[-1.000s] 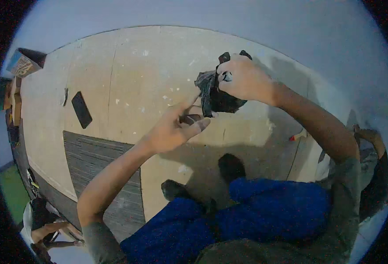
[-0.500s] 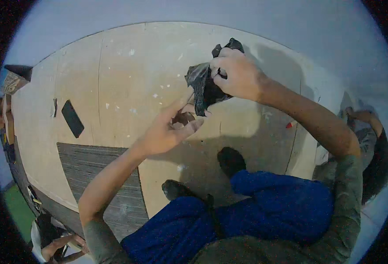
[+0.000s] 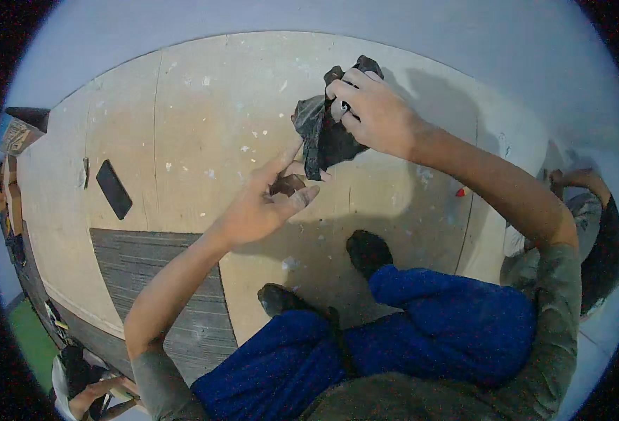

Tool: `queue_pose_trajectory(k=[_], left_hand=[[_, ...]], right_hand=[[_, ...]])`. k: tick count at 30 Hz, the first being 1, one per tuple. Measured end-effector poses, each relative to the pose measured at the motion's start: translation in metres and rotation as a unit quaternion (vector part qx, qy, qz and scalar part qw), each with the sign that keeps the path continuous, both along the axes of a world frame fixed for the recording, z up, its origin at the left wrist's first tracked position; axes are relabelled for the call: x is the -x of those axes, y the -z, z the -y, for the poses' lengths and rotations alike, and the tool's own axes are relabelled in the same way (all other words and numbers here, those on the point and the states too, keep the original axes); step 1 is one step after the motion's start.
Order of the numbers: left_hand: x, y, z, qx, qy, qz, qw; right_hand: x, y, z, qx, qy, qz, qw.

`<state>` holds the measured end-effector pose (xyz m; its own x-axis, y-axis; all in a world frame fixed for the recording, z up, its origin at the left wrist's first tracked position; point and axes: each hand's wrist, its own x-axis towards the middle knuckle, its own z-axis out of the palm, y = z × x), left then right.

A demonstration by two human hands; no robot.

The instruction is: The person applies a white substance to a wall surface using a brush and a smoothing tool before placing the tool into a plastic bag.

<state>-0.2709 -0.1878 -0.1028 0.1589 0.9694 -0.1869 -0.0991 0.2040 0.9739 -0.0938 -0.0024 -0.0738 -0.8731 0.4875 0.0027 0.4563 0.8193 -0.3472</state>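
Note:
A crumpled black plastic bag point(image 3: 337, 140) hangs in front of me, over the pale wooden boards. Its upper part is bunched in the curled fingers of my right hand point(image 3: 380, 112), with dark folds sticking out above the knuckles. My left hand point(image 3: 260, 207) is lower and to the left, thumb and fingers apart in a wide curve. Those fingertips reach the bag's lower left edge, and some pass behind it; whether they press on it I cannot tell. What the bag contains, if anything, is hidden.
A black phone-like slab point(image 3: 115, 189) lies to the left, above a grey ribbed mat point(image 3: 162, 281). A small red piece point(image 3: 460, 191) lies at right. One person point(image 3: 590, 217) sits at the right edge, another point(image 3: 92, 386) at lower left. A cardboard box point(image 3: 22, 133) stands far left.
My right hand has shifted slightly up and left with the bag, its fingers resettling on the bunched plastic. My left hand stays in nearly the same place beside the lower edge.

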Motion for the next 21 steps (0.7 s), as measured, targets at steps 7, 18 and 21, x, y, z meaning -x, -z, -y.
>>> queue_pose_trajectory(k=[7,18,21], left_hand=[[-0.001,-0.008,-0.003,0.020,-0.009,0.037,0.999],[-0.002,-0.016,-0.018,0.007,-0.027,0.043,0.999],[-0.002,-0.015,-0.020,0.009,-0.022,0.078,0.997]], right_hand=[[-0.002,0.010,0.004,0.002,-0.005,0.040,0.999],[-0.007,-0.005,-0.011,0.024,0.003,0.083,0.996],[-0.013,0.004,-0.017,-0.005,-0.020,0.010,1.000]])
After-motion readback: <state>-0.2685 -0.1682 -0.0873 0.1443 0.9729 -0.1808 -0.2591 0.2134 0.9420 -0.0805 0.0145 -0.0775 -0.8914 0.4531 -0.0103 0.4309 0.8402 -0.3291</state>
